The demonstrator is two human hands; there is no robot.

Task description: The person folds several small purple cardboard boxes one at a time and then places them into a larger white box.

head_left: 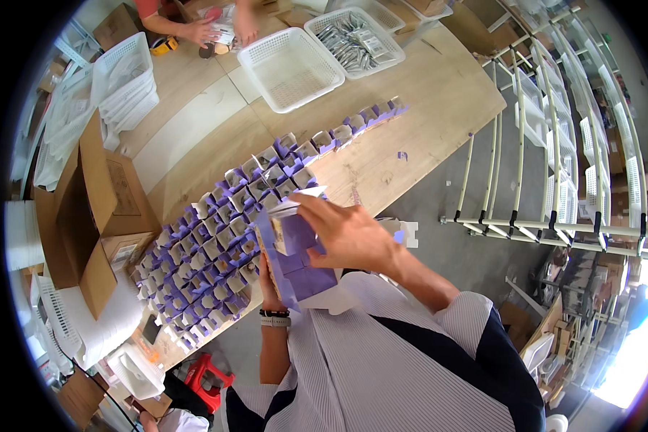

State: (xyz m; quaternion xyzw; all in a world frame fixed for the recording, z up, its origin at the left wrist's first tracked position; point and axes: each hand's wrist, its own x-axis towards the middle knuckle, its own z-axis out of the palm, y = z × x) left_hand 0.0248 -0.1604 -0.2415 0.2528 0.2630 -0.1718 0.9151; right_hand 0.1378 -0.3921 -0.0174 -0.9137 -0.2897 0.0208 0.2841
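Close in front of my body, my left hand (268, 289) is wrapped around the left side of a purple carton (311, 282) with pale flaps. The carton is tilted, and most of the left fingers are hidden behind it. My right hand (356, 234) reaches over its top end. Its thumb and fingers are closed on a small white-and-purple box (289, 210) at the upper part of the carton. Just beyond and to the left, many small open purple boxes (227, 241) stand upright in tight rows on the wooden table (410, 93).
An open cardboard box (86, 216) stands at the left. White baskets (291, 68) sit at the far side, one holding silvery packets (353, 43). Another person's hands (201, 30) work there. A pipe rack (547, 144) stands right; a red stool (207, 381) is below the table.
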